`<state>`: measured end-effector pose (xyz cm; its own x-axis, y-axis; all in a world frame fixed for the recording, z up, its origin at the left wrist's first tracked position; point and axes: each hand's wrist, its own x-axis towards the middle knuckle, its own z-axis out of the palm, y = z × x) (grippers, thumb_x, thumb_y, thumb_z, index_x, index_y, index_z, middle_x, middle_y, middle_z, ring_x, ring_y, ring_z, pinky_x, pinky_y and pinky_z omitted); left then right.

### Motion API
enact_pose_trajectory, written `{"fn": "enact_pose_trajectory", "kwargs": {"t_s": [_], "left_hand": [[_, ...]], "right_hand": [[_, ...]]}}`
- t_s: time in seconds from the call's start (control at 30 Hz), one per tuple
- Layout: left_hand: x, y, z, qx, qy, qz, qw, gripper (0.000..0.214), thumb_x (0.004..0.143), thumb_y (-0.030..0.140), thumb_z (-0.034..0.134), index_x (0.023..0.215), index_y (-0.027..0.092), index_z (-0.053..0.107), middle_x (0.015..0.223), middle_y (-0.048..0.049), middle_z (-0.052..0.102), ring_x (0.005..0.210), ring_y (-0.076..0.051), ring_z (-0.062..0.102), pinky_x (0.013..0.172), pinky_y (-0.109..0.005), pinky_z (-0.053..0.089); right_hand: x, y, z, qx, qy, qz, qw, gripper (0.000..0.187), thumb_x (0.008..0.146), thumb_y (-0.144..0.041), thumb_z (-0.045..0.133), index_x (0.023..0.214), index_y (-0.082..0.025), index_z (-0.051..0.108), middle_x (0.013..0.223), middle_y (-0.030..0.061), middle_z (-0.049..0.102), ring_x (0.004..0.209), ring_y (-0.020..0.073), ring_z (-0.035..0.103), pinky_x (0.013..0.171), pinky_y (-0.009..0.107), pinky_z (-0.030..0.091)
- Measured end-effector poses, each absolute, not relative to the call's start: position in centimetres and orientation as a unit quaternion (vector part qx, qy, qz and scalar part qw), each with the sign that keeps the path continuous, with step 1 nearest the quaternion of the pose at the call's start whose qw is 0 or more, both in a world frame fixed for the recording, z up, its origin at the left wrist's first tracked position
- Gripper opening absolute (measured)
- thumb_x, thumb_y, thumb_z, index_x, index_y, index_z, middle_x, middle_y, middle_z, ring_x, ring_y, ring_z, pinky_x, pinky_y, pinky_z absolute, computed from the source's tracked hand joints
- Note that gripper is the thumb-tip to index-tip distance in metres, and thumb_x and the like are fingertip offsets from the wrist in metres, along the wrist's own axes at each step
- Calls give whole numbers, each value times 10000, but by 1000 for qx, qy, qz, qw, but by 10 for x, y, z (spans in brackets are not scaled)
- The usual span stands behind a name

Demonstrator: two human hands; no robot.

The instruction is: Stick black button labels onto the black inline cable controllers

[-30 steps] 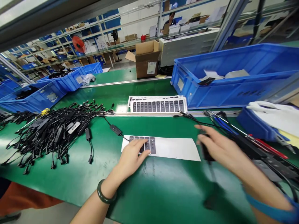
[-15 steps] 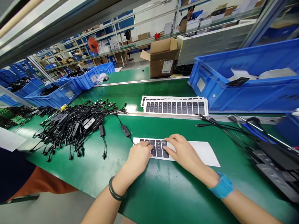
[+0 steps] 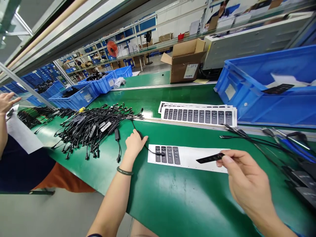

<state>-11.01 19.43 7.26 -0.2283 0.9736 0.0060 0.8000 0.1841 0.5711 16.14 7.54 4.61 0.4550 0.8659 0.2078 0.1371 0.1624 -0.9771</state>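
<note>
Now the right hand (image 3: 247,184) is up off the sheet (image 3: 190,156), thumb & forefinger pinched on one black label (image 3: 209,158), held just over the sheet's bare white part. The left hand (image 3: 134,143) has gone from the sheet to the cable (image 3: 150,150) beside it, fingers curled down over it. Can't tell if gripping or just pressing. So one label is peeled off; a few remain at the sheet's left end. All on a green worktop (image 3: 177,197). Left: a cable pile (image 3: 93,126). Behind: a stack (image 3: 198,115) of full sheets, a blue bin (image 3: 259,98) at right, a box (image 3: 185,64), then shelving w/ a red fan (image 3: 112,48). Another person's hand (image 3: 6,102) shows far left.
</note>
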Motion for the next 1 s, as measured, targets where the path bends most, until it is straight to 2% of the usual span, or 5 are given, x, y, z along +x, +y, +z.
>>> {"fn": "enact_pose_trajectory", "kwargs": {"t_s": [0.27,0.5,0.67,0.8,1.0], "left_hand": [[-83,173,83,471,617,394,492,400,905,334,578,1242,124,524,786,-19,587,622,-105,600,598,-230,515],[-28,115,68,267,415,344,799,372,658,260,857,909,70,658,646,17,560,539,-27,542,558,-115,486],[-22,100,61,219,397,295,841,476,595,281,893,924,126,586,766,-12,654,529,-36,557,504,-140,481],[-22,98,59,222,385,273,853,395,703,283,805,950,147,529,901,-85,709,613,-101,648,582,-219,535],[-21,89,56,309,355,260,843,459,682,158,776,1061,173,519,886,-46,691,767,-207,719,726,-345,561]], "right_hand": [[155,71,44,-499,-413,388,655,191,848,-431,672,921,-276,586,811,-23,549,638,136,555,620,293,454],[154,70,47,-485,-421,386,662,170,871,-419,648,940,-281,579,762,-24,554,626,134,539,537,262,444],[152,68,50,-472,-410,413,662,157,870,-395,648,948,-275,583,761,-26,542,588,124,530,499,254,443],[151,66,53,-489,-399,426,648,143,870,-382,645,921,-262,587,741,-31,508,552,111,512,467,241,431],[146,68,56,-551,-432,418,579,204,817,-385,698,874,-223,586,691,-41,518,426,76,484,393,214,411]]}}
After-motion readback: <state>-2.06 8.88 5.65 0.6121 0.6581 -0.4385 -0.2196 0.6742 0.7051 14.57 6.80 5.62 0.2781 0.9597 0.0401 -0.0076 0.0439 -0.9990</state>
